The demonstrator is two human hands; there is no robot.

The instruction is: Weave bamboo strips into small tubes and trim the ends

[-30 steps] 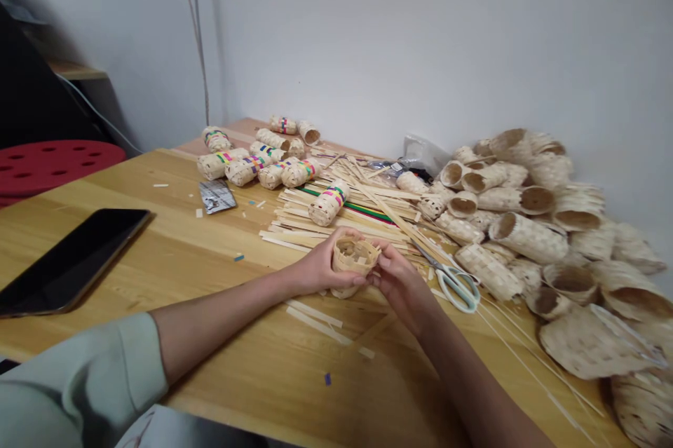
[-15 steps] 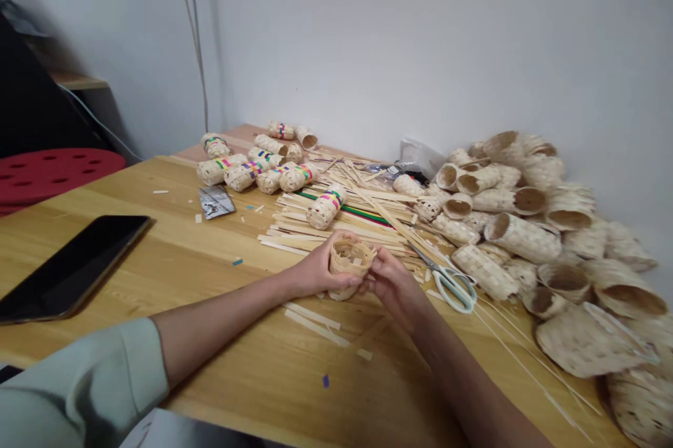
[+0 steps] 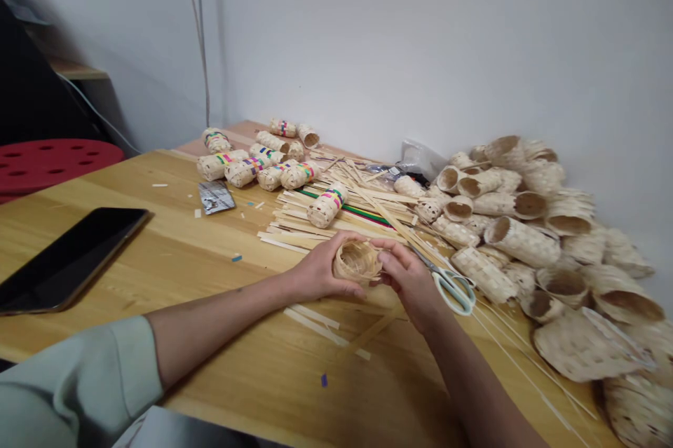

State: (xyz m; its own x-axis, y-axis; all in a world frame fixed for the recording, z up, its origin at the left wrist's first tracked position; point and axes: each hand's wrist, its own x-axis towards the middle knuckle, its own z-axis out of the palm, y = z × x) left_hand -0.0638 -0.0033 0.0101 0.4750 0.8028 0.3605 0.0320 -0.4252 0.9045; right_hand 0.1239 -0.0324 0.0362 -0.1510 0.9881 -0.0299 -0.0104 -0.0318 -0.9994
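Note:
A small round woven bamboo basket (image 3: 358, 262) is held above the table, its open mouth tipped toward me. My left hand (image 3: 318, 271) wraps around its left side, thumb below the rim. The thumb and fingers of my right hand (image 3: 407, 278) pinch the rim at the right; whether a strip end is also between them I cannot tell. A blurred bamboo strip (image 3: 374, 333) slants below my right hand. Just right of that hand lie scissors with pale handles (image 3: 456, 292). Beyond the basket, a woven tube with coloured bands (image 3: 327, 205) rests on loose bamboo strips (image 3: 294, 227).
Many plain woven tubes (image 3: 523, 239) are heaped along the right. Several colour-banded ones (image 3: 247, 169) lie at the back left, near a silver packet (image 3: 216, 197). A black phone (image 3: 73, 259) lies at the left. A red stool (image 3: 57, 164) stands beyond the table.
The basket has tilted so more of its inside shows. My right hand has shifted up and over its rim, and my left thumb has moved lower.

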